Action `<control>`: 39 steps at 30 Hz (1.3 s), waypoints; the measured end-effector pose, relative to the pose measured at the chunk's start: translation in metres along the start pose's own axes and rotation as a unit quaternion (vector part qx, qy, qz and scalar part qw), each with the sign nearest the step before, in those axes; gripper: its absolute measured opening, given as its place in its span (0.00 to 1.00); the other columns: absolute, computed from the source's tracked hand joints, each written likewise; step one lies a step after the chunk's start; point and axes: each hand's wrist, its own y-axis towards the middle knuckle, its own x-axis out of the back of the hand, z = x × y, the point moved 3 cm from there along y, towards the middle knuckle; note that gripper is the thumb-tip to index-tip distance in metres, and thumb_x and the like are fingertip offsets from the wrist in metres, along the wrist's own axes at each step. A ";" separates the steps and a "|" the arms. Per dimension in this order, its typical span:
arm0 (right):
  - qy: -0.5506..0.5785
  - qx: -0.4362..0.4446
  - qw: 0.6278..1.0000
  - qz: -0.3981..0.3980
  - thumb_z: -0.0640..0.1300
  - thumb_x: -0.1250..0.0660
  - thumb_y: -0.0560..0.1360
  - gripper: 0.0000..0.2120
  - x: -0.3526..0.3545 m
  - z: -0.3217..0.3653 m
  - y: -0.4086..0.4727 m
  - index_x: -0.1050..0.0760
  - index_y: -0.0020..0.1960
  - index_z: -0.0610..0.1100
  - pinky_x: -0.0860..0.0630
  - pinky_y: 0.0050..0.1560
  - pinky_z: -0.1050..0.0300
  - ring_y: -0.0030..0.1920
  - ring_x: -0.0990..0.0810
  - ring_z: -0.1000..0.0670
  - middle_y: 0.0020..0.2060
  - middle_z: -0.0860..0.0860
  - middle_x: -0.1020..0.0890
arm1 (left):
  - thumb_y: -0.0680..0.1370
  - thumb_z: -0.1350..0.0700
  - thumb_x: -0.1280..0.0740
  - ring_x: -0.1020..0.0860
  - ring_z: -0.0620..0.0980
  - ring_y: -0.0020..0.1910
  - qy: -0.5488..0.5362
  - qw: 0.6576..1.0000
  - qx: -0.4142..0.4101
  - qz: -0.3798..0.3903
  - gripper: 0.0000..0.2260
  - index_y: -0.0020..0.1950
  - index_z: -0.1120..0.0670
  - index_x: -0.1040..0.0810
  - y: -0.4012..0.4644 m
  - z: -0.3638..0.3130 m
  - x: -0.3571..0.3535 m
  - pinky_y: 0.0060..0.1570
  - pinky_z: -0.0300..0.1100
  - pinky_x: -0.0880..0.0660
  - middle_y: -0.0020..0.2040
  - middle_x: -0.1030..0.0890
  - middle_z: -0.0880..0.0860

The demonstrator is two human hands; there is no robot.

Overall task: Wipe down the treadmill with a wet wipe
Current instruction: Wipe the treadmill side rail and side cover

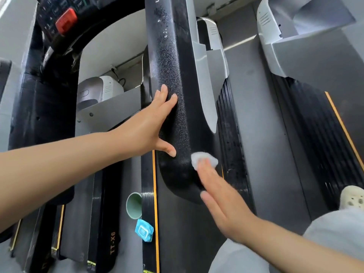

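Note:
A black textured treadmill handrail (pixel 177 99) runs down the middle of the head view, wet in patches near its top. My left hand (pixel 151 125) rests flat against its left side, fingers straight and thumb spread on the rail. My right hand (pixel 218 196) lies with straight fingers on the rail's lower end and presses a crumpled white wet wipe (pixel 203 159) against it under the fingertips. Part of the wipe is hidden by my fingers.
A blue wet-wipe pack (pixel 144 230) and a green cup (pixel 134 205) lie on the floor strip to the left of the rail's end. The treadmill console with a red stop button (pixel 66 20) is at top left. A second treadmill (pixel 307 119) stands to the right, my shoe (pixel 352 197) beside it.

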 end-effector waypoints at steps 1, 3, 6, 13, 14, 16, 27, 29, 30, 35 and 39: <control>-0.022 -0.021 0.999 0.039 0.52 0.53 0.80 0.28 -0.008 -0.007 -0.021 0.64 0.73 0.66 0.50 0.71 0.68 0.71 0.47 0.65 0.73 0.66 0.50 | 0.58 0.47 0.23 0.58 0.46 0.76 0.003 1.000 -0.002 -0.002 0.58 0.77 0.56 0.56 0.000 0.000 0.000 0.67 0.30 0.57 0.77 0.62 0.55; -0.060 -0.080 0.990 0.095 0.52 0.54 0.81 0.27 -0.019 -0.021 -0.041 0.67 0.69 0.71 0.51 0.71 0.67 0.66 0.49 0.72 0.69 0.74 0.52 | 0.58 0.48 0.22 0.57 0.46 0.76 0.005 1.000 -0.003 -0.005 0.58 0.77 0.56 0.55 0.001 0.001 -0.001 0.66 0.29 0.57 0.77 0.61 0.54; 0.051 -0.125 0.991 -0.017 0.54 0.53 0.82 0.21 -0.007 -0.039 -0.004 0.57 0.71 0.67 0.53 0.74 0.63 0.73 0.52 0.66 0.69 0.76 0.50 | 0.58 0.48 0.22 0.58 0.45 0.76 0.006 1.000 -0.008 -0.010 0.58 0.77 0.55 0.55 0.002 0.003 -0.002 0.64 0.28 0.57 0.77 0.62 0.53; 0.114 -0.104 0.986 -0.068 0.69 0.51 0.75 0.30 0.010 -0.026 0.047 0.57 0.70 0.60 0.57 0.72 0.65 0.75 0.59 0.60 0.75 0.62 0.50 | 0.68 0.27 0.43 0.35 0.55 0.69 0.099 0.985 -0.058 -0.130 0.43 0.71 0.57 0.31 0.002 0.005 0.008 0.66 0.42 0.40 0.72 0.36 0.60; 0.096 -0.071 0.992 -0.036 0.65 0.52 0.76 0.28 0.005 -0.015 0.032 0.58 0.71 0.59 0.59 0.71 0.67 0.75 0.61 0.60 0.75 0.64 0.53 | 0.73 0.29 0.47 0.33 0.53 0.66 0.096 0.979 -0.081 -0.162 0.38 0.66 0.58 0.27 0.007 0.005 0.012 0.65 0.40 0.38 0.68 0.30 0.60; 0.081 -0.019 0.996 -0.022 0.52 0.53 0.80 0.24 0.000 -0.020 0.018 0.58 0.73 0.57 0.60 0.71 0.69 0.74 0.60 0.62 0.74 0.67 0.56 | 0.78 0.37 0.47 0.33 0.53 0.62 0.111 0.967 -0.135 -0.183 0.29 0.60 0.60 0.24 0.023 0.003 0.017 0.64 0.40 0.39 0.63 0.27 0.61; 0.185 -0.120 0.973 -0.066 0.54 0.55 0.82 0.18 0.046 -0.047 0.096 0.53 0.69 0.66 0.57 0.73 0.68 0.72 0.54 0.68 0.73 0.68 0.51 | 0.77 0.57 0.43 0.34 0.54 0.62 0.103 0.917 -0.158 -0.352 0.15 0.58 0.63 0.24 0.102 0.006 0.043 0.65 0.41 0.42 0.61 0.25 0.62; 0.233 -0.183 0.953 -0.070 0.60 0.57 0.82 0.17 0.061 -0.056 0.114 0.52 0.70 0.67 0.57 0.74 0.62 0.73 0.53 0.66 0.73 0.68 0.49 | 0.77 0.57 0.44 0.33 0.54 0.60 0.091 0.914 -0.138 -0.370 0.15 0.57 0.63 0.23 0.112 0.015 0.057 0.64 0.41 0.41 0.60 0.25 0.62; 0.226 -0.168 0.957 -0.073 0.63 0.58 0.80 0.21 0.060 -0.055 0.129 0.53 0.72 0.65 0.57 0.74 0.61 0.73 0.54 0.67 0.73 0.68 0.50 | 0.77 0.56 0.44 0.32 0.54 0.60 0.083 0.913 -0.125 -0.379 0.15 0.57 0.62 0.23 0.118 0.020 0.063 0.64 0.40 0.41 0.60 0.25 0.62; 0.170 -0.135 0.972 -0.085 0.80 0.56 0.65 0.41 0.045 -0.062 0.159 0.54 0.71 0.61 0.55 0.70 0.70 0.70 0.56 0.72 0.70 0.68 0.50 | 0.77 0.56 0.45 0.31 0.53 0.58 0.045 0.908 -0.106 -0.403 0.15 0.55 0.61 0.22 0.139 0.024 0.068 0.62 0.40 0.39 0.58 0.23 0.60; 0.222 -0.148 0.963 -0.049 0.66 0.59 0.78 0.15 0.067 -0.060 0.143 0.55 0.64 0.74 0.59 0.73 0.65 0.70 0.57 0.72 0.73 0.70 0.53 | 0.76 0.61 0.45 0.29 0.53 0.54 0.031 0.904 -0.150 -0.399 0.14 0.53 0.62 0.21 0.145 0.021 0.061 0.58 0.43 0.35 0.54 0.21 0.59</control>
